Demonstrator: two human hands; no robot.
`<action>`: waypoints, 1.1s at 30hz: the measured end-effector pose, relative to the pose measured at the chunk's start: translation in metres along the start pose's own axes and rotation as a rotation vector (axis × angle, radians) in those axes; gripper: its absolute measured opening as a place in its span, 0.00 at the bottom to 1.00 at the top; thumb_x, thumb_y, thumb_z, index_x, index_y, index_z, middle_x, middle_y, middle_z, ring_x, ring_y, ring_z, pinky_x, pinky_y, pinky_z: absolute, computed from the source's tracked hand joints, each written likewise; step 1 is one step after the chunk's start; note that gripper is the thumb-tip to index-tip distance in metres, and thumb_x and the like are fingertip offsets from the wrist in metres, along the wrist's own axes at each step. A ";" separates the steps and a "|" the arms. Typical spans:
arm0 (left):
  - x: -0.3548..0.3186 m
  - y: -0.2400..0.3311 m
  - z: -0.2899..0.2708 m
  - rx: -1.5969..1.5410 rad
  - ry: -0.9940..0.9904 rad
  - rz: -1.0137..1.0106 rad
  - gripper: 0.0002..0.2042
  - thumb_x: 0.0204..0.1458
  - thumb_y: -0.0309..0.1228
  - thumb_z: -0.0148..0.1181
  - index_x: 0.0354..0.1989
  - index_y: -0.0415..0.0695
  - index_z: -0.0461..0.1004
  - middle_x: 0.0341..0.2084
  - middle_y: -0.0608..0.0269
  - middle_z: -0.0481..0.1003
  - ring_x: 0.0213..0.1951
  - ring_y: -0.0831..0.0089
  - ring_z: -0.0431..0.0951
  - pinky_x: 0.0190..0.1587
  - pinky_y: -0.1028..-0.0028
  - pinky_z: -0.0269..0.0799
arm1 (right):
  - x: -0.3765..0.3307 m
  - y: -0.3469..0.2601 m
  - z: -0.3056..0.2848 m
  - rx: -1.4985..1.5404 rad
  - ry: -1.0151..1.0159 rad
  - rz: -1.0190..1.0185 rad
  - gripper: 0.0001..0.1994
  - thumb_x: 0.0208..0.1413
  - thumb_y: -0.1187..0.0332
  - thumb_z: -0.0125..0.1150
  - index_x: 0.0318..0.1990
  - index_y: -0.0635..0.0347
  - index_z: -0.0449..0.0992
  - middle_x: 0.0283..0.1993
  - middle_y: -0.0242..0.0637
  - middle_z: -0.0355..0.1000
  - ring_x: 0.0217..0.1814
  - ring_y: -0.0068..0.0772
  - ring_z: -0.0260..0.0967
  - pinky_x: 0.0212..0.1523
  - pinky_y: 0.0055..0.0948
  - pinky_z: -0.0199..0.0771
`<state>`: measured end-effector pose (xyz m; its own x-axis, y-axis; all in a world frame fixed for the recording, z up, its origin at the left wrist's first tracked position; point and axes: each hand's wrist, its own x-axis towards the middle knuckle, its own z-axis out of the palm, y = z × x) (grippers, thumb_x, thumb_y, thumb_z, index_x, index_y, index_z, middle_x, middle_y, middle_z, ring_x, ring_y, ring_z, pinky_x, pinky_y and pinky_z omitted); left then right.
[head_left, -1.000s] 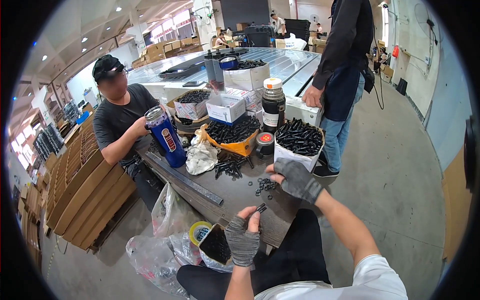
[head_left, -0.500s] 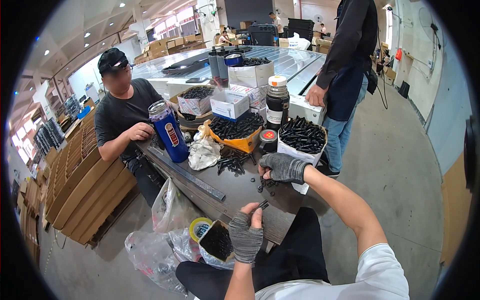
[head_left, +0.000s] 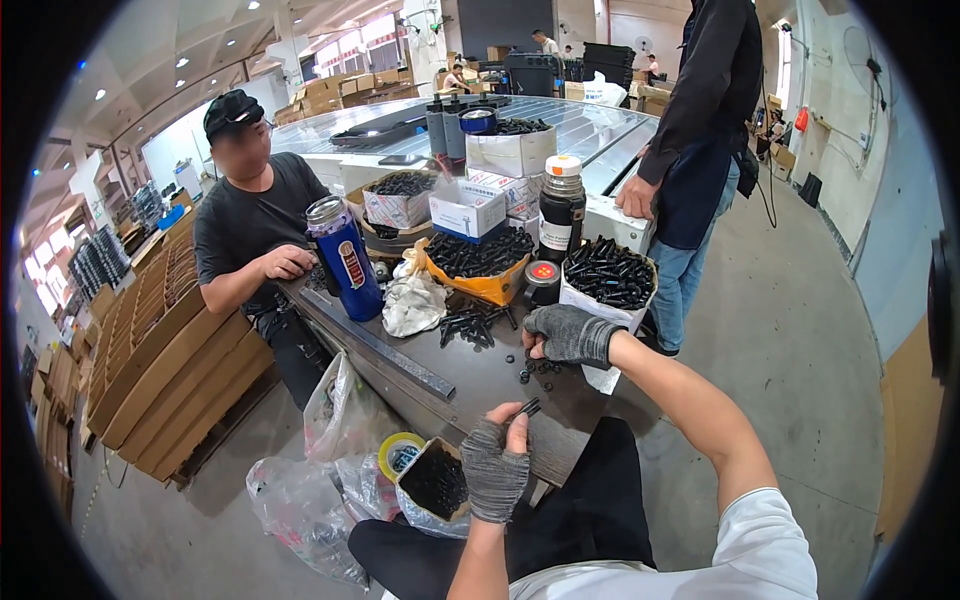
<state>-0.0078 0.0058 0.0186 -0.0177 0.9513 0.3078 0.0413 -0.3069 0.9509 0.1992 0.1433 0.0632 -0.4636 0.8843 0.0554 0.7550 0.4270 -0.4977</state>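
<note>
My left hand (head_left: 497,465), in a grey knit glove with bare fingertips, pinches a small black rod-like part (head_left: 528,407) between thumb and fingers at the table's near edge. Farther right, my right hand (head_left: 572,335), gloved the same way, reaches over the tabletop with its fingers curled down and together. Whatever is between those fingertips is hidden. Just below them lie several small black rings (head_left: 541,367). A loose heap of black rod-like parts (head_left: 476,326) lies to their left, and a white box (head_left: 607,277) full of black parts stands beyond my right hand.
An orange-edged container (head_left: 478,255) of black parts, a blue flask (head_left: 345,262), a dark thermos (head_left: 561,212) and a white rag (head_left: 414,303) crowd the table. A metal bar (head_left: 385,350) lies along its left edge. Below are plastic bags (head_left: 300,510) and an open box (head_left: 437,478). Two people are beyond.
The whole view has shifted slightly. Both hands keep nearly the same places and poses, the left still pinching the black part and the right still by the rings.
</note>
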 end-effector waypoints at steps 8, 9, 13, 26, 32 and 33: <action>0.001 -0.009 0.000 -0.010 0.016 0.034 0.09 0.59 0.29 0.60 0.43 0.37 0.78 0.25 0.61 0.76 0.27 0.75 0.74 0.33 0.73 0.71 | 0.003 0.005 0.001 -0.048 -0.074 -0.076 0.09 0.49 0.70 0.67 0.35 0.65 0.76 0.34 0.41 0.72 0.38 0.37 0.74 0.42 0.33 0.74; 0.001 -0.008 0.001 -0.012 0.018 0.029 0.09 0.59 0.29 0.60 0.43 0.37 0.78 0.25 0.61 0.76 0.27 0.75 0.74 0.33 0.73 0.71 | 0.002 0.005 0.000 -0.023 -0.095 -0.066 0.09 0.49 0.70 0.67 0.35 0.65 0.75 0.34 0.41 0.72 0.39 0.37 0.74 0.41 0.34 0.74; 0.001 -0.009 0.000 0.022 0.015 0.047 0.09 0.59 0.29 0.60 0.43 0.37 0.78 0.25 0.60 0.76 0.27 0.75 0.75 0.33 0.73 0.71 | 0.000 0.002 -0.003 -0.004 -0.112 -0.103 0.09 0.50 0.69 0.67 0.35 0.64 0.75 0.34 0.41 0.72 0.40 0.37 0.73 0.42 0.34 0.73; 0.015 -0.012 -0.003 -0.110 0.153 0.003 0.09 0.60 0.26 0.59 0.46 0.36 0.76 0.30 0.61 0.77 0.31 0.78 0.74 0.36 0.76 0.71 | -0.024 -0.024 -0.004 0.421 0.227 -0.079 0.07 0.53 0.74 0.63 0.39 0.64 0.77 0.32 0.36 0.75 0.37 0.27 0.73 0.42 0.28 0.74; 0.017 -0.021 -0.001 -0.010 0.128 0.021 0.10 0.60 0.27 0.59 0.46 0.35 0.76 0.29 0.60 0.77 0.31 0.76 0.75 0.37 0.73 0.71 | -0.024 -0.014 -0.007 0.072 0.053 -0.062 0.10 0.49 0.70 0.63 0.39 0.61 0.81 0.37 0.44 0.78 0.44 0.41 0.77 0.47 0.35 0.75; 0.017 -0.026 0.001 0.022 0.152 0.077 0.09 0.59 0.26 0.60 0.45 0.35 0.77 0.28 0.63 0.77 0.29 0.79 0.73 0.33 0.76 0.70 | -0.022 -0.013 -0.004 0.055 0.041 -0.020 0.10 0.49 0.69 0.63 0.39 0.61 0.81 0.37 0.44 0.78 0.44 0.44 0.76 0.48 0.37 0.74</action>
<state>-0.0086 0.0304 -0.0010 -0.1645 0.9089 0.3831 0.0701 -0.3767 0.9237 0.2014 0.1188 0.0724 -0.4584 0.8831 0.1004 0.7183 0.4347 -0.5433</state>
